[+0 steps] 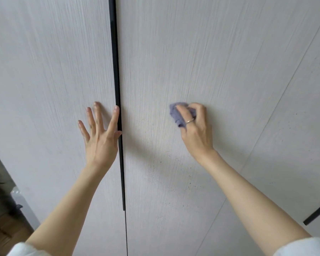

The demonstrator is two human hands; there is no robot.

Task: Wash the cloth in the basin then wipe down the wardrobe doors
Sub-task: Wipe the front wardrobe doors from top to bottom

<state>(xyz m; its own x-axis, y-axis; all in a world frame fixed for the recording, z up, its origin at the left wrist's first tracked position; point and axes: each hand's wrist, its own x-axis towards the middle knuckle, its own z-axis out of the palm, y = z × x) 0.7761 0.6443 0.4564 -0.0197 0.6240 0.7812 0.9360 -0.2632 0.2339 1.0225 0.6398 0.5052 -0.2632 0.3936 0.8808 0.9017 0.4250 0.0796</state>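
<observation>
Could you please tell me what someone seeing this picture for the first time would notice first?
Most striking is the small crumpled purple-blue cloth, gripped by the right hand and pressed against the pale wood-grain right wardrobe door. Next comes the left hand, fingers spread flat on the matching left wardrobe door, beside the long black vertical handle strip between the doors. Small dark specks dot the right door below the cloth.

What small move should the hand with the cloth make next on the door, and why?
Probably sweep the cloth down toward the dark specks. The right hand holds it bunched against the right door, above those specks, while the left hand lies flat on the left door beside the black strip.
</observation>
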